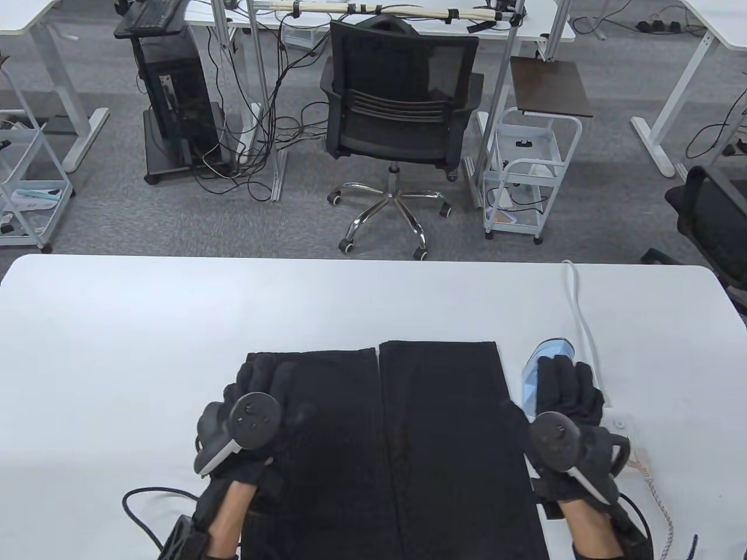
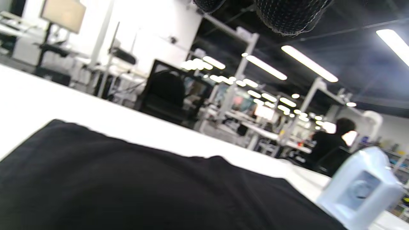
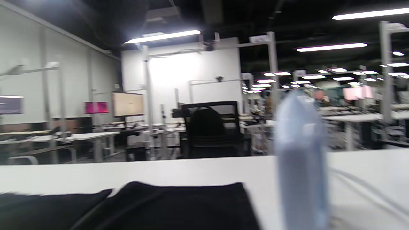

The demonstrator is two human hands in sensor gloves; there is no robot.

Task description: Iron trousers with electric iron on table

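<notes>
Left hand (image 1: pixel 257 408) flat on matte black trousers (image 1: pixel 432 443) | right hand (image 1: pixel 569 402) seemingly gripping glossy pale-blue iron (image 1: pixel 543 364)

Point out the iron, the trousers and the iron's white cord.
iron (image 1: pixel 534 373), table view, on its pale blue body left of the right hand (image 1: pixel 569 391)
trousers (image 1: pixel 443 420), table view, on the right leg's flat black cloth
white cord (image 1: pixel 580 312), table view, on the stretch running toward the table's far edge

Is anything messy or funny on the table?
Nothing stands out. The black trousers lie flat, legs side by side, and the blue iron sits just beside them on the white table.
</notes>
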